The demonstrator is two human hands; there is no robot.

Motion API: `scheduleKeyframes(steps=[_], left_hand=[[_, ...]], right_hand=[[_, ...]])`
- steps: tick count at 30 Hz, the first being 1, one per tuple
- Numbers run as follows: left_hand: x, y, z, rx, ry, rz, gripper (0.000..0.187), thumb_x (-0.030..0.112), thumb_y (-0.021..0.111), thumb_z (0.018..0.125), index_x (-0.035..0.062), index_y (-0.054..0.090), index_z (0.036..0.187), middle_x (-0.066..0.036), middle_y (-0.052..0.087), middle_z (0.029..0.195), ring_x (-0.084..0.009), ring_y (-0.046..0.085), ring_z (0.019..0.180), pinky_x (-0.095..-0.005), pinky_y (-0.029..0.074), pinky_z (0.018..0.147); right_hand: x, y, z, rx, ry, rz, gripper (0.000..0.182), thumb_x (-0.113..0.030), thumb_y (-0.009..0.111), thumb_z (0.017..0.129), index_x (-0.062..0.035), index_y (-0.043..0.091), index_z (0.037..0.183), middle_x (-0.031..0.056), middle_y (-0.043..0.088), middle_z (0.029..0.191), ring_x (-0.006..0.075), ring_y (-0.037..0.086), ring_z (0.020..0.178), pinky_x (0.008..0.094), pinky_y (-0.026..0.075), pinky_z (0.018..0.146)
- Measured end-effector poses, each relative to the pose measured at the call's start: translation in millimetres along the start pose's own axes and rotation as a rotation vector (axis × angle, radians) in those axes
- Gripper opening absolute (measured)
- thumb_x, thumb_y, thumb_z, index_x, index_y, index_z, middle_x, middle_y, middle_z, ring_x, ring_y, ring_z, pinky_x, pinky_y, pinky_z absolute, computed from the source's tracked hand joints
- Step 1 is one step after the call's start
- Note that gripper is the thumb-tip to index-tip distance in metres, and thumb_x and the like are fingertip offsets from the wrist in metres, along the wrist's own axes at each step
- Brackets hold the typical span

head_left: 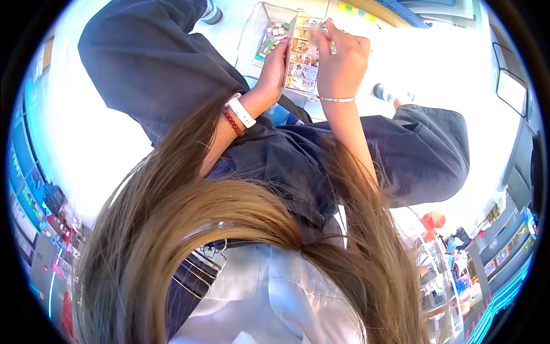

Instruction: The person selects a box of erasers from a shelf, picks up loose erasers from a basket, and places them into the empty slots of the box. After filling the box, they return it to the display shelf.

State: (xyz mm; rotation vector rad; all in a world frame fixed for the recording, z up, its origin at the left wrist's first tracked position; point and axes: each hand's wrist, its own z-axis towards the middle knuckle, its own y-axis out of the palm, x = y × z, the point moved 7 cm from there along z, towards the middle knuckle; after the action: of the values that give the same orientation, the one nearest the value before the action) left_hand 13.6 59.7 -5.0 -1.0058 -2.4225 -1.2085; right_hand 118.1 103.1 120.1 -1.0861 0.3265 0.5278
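Note:
A box with rows of small colourful pictures [302,71] is tilted up at the top centre. My left hand [274,70] is closed on its left edge, with the thumb near the top. Over the box's upper right part is my right hand [344,63], its thumb and index finger pinched together around something small and pale that is too blurred to name. Behind my left hand stands a clear basket [258,28] with several small coloured items [269,45] inside.
My crossed legs in dark trousers [160,69] lie on both sides. A wooden edge with a blue strip [395,11] is at the top right. Racks with goods [444,281] stand lower right, shelves [28,172] at the left. Long hair hangs across the view.

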Motion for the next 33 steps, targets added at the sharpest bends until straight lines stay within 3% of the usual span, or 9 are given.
scheduleKeyframes(steps=[2, 4, 12, 16, 18, 22, 29, 33], left_hand=[[1, 1, 0, -0.013, 0.002, -0.01, 0.036, 0.03, 0.035, 0.096, 0.002, 0.054, 0.108, -0.006, 0.061, 0.098, -0.0131, 0.06, 0.087, -0.0254, 0.047, 0.076], [0, -3, 2, -0.004, -0.004, -0.027, 0.035, 0.029, 0.035, 0.096, 0.0024, 0.054, 0.108, -0.006, 0.061, 0.099, -0.013, 0.06, 0.087, -0.0255, 0.047, 0.076], [21, 12, -1, -0.074, 0.077, 0.034, 0.036, 0.029, 0.032, 0.097, 0.0026, 0.052, 0.111, -0.007, 0.061, 0.1, -0.0121, 0.061, 0.088, -0.0261, 0.049, 0.078], [42, 21, -5, -0.185, 0.22, 0.086, 0.038, 0.031, 0.031, 0.097, 0.0024, 0.052, 0.111, -0.008, 0.061, 0.101, -0.0131, 0.062, 0.087, -0.0267, 0.05, 0.077], [41, 20, -5, -0.17, 0.16, 0.089, 0.043, 0.031, 0.024, 0.097, 0.0037, 0.047, 0.12, -0.01, 0.06, 0.109, -0.0174, 0.061, 0.094, -0.0307, 0.05, 0.081], [47, 27, -8, -0.237, 0.213, 0.151, 0.041, 0.028, 0.025, 0.096, 0.0025, 0.047, 0.12, -0.01, 0.06, 0.108, -0.0183, 0.061, 0.094, -0.0314, 0.05, 0.082], [39, 11, 4, -0.219, 0.211, 0.149, 0.042, 0.034, 0.026, 0.098, 0.0044, 0.049, 0.118, -0.008, 0.06, 0.105, -0.0154, 0.061, 0.09, -0.0295, 0.05, 0.078], [35, 7, 8, -0.201, 0.167, 0.173, 0.043, 0.035, 0.027, 0.098, 0.0047, 0.05, 0.117, -0.007, 0.061, 0.103, -0.0152, 0.062, 0.087, -0.029, 0.051, 0.076]], right_hand=[[1, -1, -1, 0.034, -0.037, 0.002, 0.033, -0.017, 0.076, 0.067, -0.0055, 0.067, 0.096, 0.0018, 0.064, 0.07, 0.0198, 0.05, 0.073, 0.0322, 0.043, 0.068], [-1, -2, 1, -0.033, -0.029, 0.097, 0.033, -0.008, 0.073, 0.065, -0.006, 0.062, 0.096, 0.0032, 0.062, 0.071, 0.0247, 0.05, 0.077, 0.0338, 0.044, 0.069], [-6, -30, 17, -0.142, 0.064, 0.308, 0.025, -0.006, 0.072, 0.069, -0.0061, 0.061, 0.092, 0.0033, 0.062, 0.078, 0.0228, 0.051, 0.08, 0.0327, 0.044, 0.072], [-26, -51, 20, -0.068, -0.097, 0.354, 0.024, 0.0, 0.07, 0.068, -0.0043, 0.06, 0.09, 0.0052, 0.065, 0.092, 0.0235, 0.052, 0.085, 0.0312, 0.044, 0.075], [-29, -51, 14, -0.066, -0.239, 0.386, 0.024, 0.003, 0.069, 0.066, -0.0029, 0.058, 0.087, 0.0053, 0.065, 0.099, 0.0237, 0.051, 0.084, 0.0311, 0.044, 0.075], [-34, -38, 20, -0.192, -0.292, 0.39, 0.03, 0.004, 0.067, 0.066, -0.0019, 0.052, 0.091, 0.0063, 0.063, 0.108, 0.0257, 0.053, 0.083, 0.0319, 0.047, 0.073], [-43, -37, 30, -0.311, -0.338, 0.279, 0.031, -0.002, 0.064, 0.074, -0.0003, 0.046, 0.099, 0.0131, 0.062, 0.089, 0.0304, 0.053, 0.08, 0.036, 0.046, 0.072], [-37, -33, 35, -0.389, -0.275, 0.315, 0.034, 0.0, 0.064, 0.073, 0.0, 0.046, 0.101, 0.0145, 0.06, 0.089, 0.0315, 0.052, 0.082, 0.0361, 0.045, 0.073]])
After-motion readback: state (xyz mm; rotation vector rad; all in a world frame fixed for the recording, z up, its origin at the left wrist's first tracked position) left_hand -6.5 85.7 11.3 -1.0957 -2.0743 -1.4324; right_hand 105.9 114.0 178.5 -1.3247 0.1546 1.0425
